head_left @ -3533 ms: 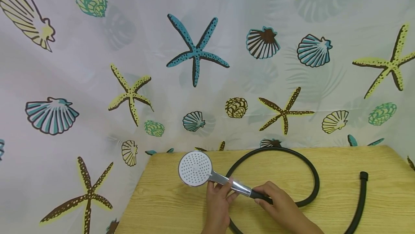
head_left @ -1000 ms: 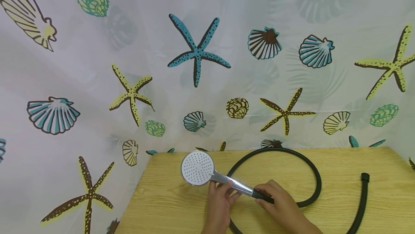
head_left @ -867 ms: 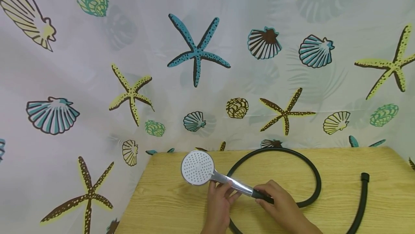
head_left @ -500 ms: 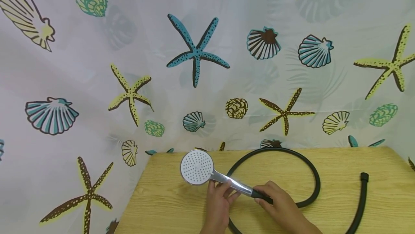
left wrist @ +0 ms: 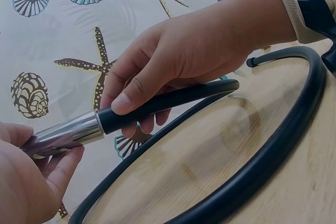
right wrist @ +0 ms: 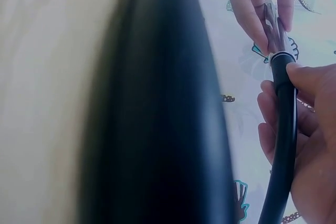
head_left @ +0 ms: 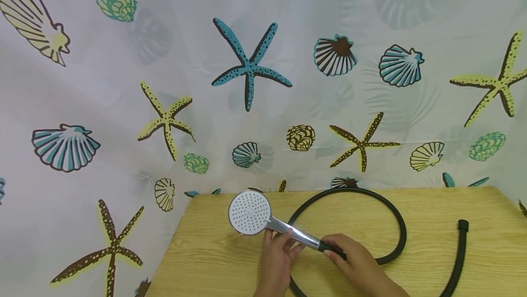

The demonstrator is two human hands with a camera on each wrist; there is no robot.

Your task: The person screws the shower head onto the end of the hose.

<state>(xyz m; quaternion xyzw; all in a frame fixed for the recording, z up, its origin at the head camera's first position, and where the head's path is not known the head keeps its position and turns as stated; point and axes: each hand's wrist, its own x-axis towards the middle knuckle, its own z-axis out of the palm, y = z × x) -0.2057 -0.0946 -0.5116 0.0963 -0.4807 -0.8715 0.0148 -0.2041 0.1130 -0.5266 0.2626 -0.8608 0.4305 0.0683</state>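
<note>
A hand shower with a round white spray face [head_left: 249, 213] and a chrome handle [head_left: 302, 236] is held at a slant over the table. My left hand [head_left: 276, 260] grips the chrome handle, thumb and fingers on either side of it. The black shower hose [left wrist: 173, 100] meets the handle's lower end, and my right hand [head_left: 350, 256] holds the hose end there, thumb on top and fingers curled beneath. In the right wrist view the hose's collar [right wrist: 282, 69] sits right against the chrome rim, and a blurred stretch of hose fills the middle.
The hose loops over the wooden table [head_left: 206, 260] behind the hands. Its other end, with a black nut [head_left: 463, 225], points up at the right. A white curtain [head_left: 280, 105] printed with starfish and shells hangs behind and at the left.
The spray head and both hands keep nearly the same place throughout. Only slight shifts of the head view show, and the right fingers lie a little lower on the hose end.
</note>
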